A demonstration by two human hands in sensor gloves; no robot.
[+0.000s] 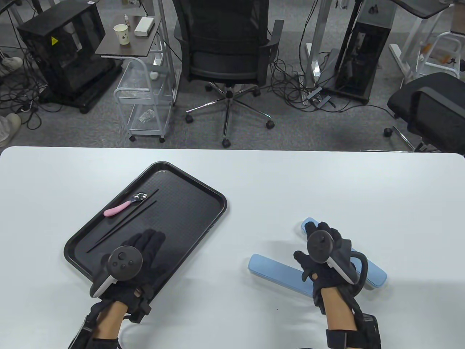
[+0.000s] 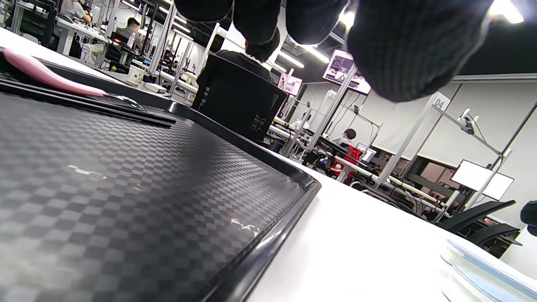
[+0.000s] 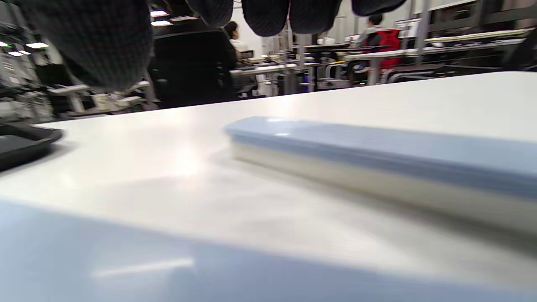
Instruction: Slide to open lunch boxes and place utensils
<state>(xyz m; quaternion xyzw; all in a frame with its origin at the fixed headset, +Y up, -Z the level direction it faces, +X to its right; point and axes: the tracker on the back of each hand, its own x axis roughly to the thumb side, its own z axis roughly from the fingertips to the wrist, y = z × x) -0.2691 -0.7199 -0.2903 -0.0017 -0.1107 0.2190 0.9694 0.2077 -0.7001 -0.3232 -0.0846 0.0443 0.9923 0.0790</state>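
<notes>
Left hand (image 1: 145, 251): mine, resting over the near end of the black tray (image 1: 203, 189), fingers stretched forward and relaxed, holding nothing. From the left wrist view my fingertips (image 2: 415, 50) hang above the tray's checkered floor, clear of it as far as I can tell.

Item, tray contents, far-left portion: one spoon (image 1: 125, 205) with a pink handle and metal bowl; two black chopsticks (image 1: 123, 225) lying roughly parallel just beside it, one running down toward my left hand. All utensils lie loose, none lifted.

Item, table (image 1: 254, 174): white, bare between tray and boxes.

Item, near lunch box (image 1: 276, 269): long, pale blue, lid apparently shut, lying at a slant to the right of the tray, its right end passing under my right wrist.

Item, far lunch box (image 1: 374, 274): same make, lying just beyond the first and mostly covered by my right hand; only its two ends show.

Right hand (image 1: 321, 241): hovering low over the two boxes, fingers loosely bent. The right wrist view shows the fingertips (image 3: 264, 16) above the blue lid, and I cannot tell whether they touch it; I see no grip on anything.

Handling note, my judgement: neither lid looks slid back, so opening comes first. I would press fingertips flat on one lid, steady the base with the other hand, and push along the box's length rather than downward, so the box does not skate across the smooth table. Utensils follow once a box is open.
</notes>
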